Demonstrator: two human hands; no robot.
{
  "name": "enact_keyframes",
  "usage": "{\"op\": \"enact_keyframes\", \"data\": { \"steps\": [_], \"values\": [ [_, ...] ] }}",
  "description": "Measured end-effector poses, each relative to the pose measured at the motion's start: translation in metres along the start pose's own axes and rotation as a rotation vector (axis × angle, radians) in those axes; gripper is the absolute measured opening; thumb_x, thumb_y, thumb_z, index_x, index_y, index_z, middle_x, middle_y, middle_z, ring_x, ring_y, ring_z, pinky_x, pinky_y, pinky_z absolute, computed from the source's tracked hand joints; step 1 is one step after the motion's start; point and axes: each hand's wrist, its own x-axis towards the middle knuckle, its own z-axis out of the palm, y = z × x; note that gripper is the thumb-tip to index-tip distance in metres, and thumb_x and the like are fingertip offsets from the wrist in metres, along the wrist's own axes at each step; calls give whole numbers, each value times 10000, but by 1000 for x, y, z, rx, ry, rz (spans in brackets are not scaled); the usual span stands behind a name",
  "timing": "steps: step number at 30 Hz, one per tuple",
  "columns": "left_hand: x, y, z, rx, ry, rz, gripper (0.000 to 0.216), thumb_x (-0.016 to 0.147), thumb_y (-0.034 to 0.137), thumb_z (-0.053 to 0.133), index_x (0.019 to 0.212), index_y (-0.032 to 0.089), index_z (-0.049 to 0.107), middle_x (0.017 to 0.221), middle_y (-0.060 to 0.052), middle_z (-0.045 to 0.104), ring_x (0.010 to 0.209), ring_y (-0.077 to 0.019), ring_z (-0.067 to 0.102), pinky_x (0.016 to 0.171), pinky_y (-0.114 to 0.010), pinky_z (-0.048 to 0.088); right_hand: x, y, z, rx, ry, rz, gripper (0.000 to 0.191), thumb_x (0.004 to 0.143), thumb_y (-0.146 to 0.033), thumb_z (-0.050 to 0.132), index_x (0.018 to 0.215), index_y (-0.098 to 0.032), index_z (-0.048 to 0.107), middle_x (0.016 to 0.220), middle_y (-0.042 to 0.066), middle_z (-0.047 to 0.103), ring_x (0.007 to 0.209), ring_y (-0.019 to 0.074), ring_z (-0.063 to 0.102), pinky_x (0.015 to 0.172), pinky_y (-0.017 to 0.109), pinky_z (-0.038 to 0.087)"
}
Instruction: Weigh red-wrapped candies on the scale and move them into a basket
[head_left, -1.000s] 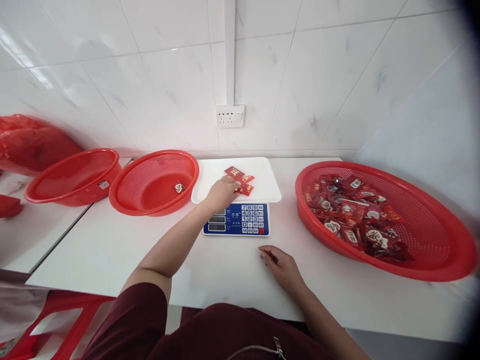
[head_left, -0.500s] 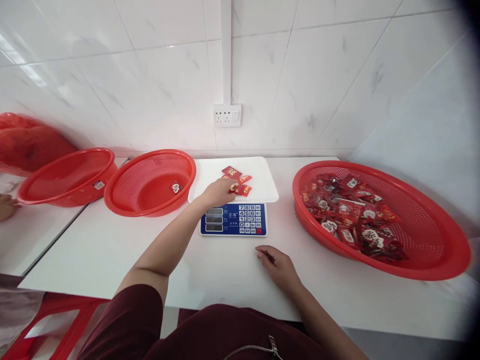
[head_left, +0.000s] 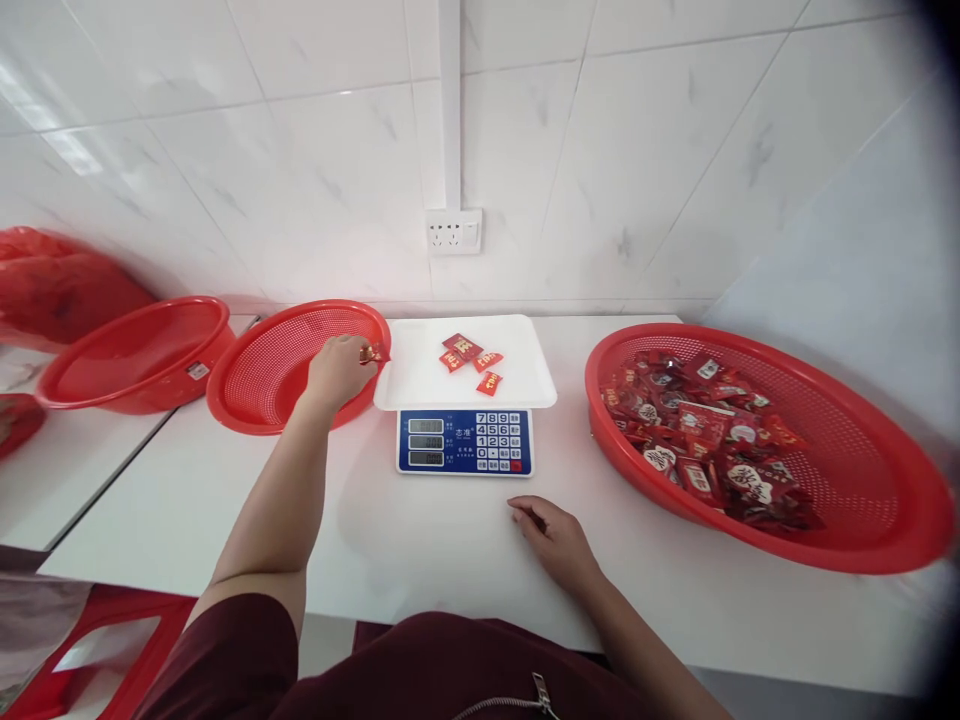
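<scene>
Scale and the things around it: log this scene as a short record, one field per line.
Scale: blue panel, white tray behind it
On tray: four red packets visible
Left hand: pinching a small packet, at the basket beside the tray
Right hand: loosely curled, in front of the scale
Right basket: heap of wrapped pieces

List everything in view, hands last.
Scale: one, blue and white, centre.
Loose packets: four, red, on scale.
Large basket: one, red, right.
Piled packets: many, mostly red, in large basket.
Small basket: one, red, left-centre.
Basin: one, red, left.
Bag: one, red, far left.
Socket: one, white, on wall.
Trunking: one, white, above socket.
Stool: one, red, lower left.
Tabletops: two, white, adjoining.
Held packet: one, red, in left hand.
Shirt: one, maroon, bottom.
Left hand: one, over small basket.
Right hand: one, near scale.
</scene>
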Motion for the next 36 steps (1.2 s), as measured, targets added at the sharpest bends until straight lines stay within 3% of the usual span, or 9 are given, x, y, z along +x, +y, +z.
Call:
{"op": "enact_keyframes", "data": {
  "steps": [2,5,10,14,20,27,29,32,36],
  "values": [
    [0,-6,6,2,-15,7,322,772,232,546,1079,139,571,950,-111,615,919,-292,502,661,-359,425,1,0,0,-2,-2,3,238,783,-303,456,863,-353,674,890,-14,694,831,243,635,740,359,513],
    [0,13,22,-59,-67,172,388,841,297,474,1210,180,495,1039,-104,585,1000,-274,484,745,-359,438,2,1,1,-6,-2,2,234,778,-304,459,861,-349,673,877,-8,696,805,248,638,717,365,515],
    [8,69,48,-42,-174,381,336,875,311,421,1195,269,514,1032,-76,579,1005,-251,489,834,-380,413,0,-1,1,3,18,5,234,777,-312,452,850,-338,673,871,-2,697,799,253,638,701,364,513],
    [18,89,59,-14,-189,338,296,864,352,426,1066,205,585,957,-107,607,955,-282,513,758,-387,436,-1,-3,0,10,20,14,233,780,-322,450,850,-340,671,872,-1,696,786,253,638,701,371,513],
    [12,78,52,0,-104,213,205,852,225,412,994,185,555,869,-94,630,890,-254,533,679,-337,433,0,0,-2,1,4,25,228,770,-340,462,847,-353,676,890,-1,699,803,271,639,707,386,518],
    [-6,4,16,-5,98,-72,229,880,291,372,1023,192,521,843,-100,596,875,-284,522,624,-351,389,1,4,0,-3,-13,26,219,773,-354,468,846,-363,674,910,-6,697,869,274,630,769,389,510],
    [-7,-5,15,-12,124,-89,255,880,348,390,1010,192,544,821,-93,595,868,-288,518,631,-358,387,2,2,0,2,-17,27,215,773,-354,468,839,-360,673,903,-4,697,865,271,631,775,391,506],
    [-4,10,25,-29,75,65,300,887,365,386,1009,166,574,888,-102,598,894,-276,506,690,-371,408,2,-1,0,12,-18,42,214,774,-355,464,841,-353,667,899,2,695,856,272,630,767,402,506],
    [13,60,50,-72,-17,299,268,882,302,409,1089,232,564,1010,-50,585,978,-216,492,827,-330,413,1,-4,-1,27,-2,45,218,769,-351,459,837,-349,666,878,8,695,809,274,633,728,405,512]
  ]
}}
